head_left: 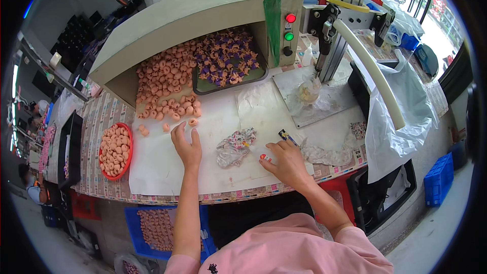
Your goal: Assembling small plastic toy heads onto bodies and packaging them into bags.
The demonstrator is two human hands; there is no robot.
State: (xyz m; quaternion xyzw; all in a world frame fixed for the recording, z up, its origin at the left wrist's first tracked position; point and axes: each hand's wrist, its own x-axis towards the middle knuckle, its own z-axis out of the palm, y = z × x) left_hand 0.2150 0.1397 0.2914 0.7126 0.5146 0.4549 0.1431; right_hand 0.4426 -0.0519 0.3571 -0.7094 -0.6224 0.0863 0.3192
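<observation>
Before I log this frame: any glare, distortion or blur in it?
Head view: strong fisheye, with the hood and front edge of the table bowed, corners black; head view: upper-right background washed out by bright light; head view: red lamp and green lamp glow; head view: left hand and right hand show no obvious motion blur.

Pink shirt [304,241], short sleeves [359,246] — black motif [212,268]
</observation>
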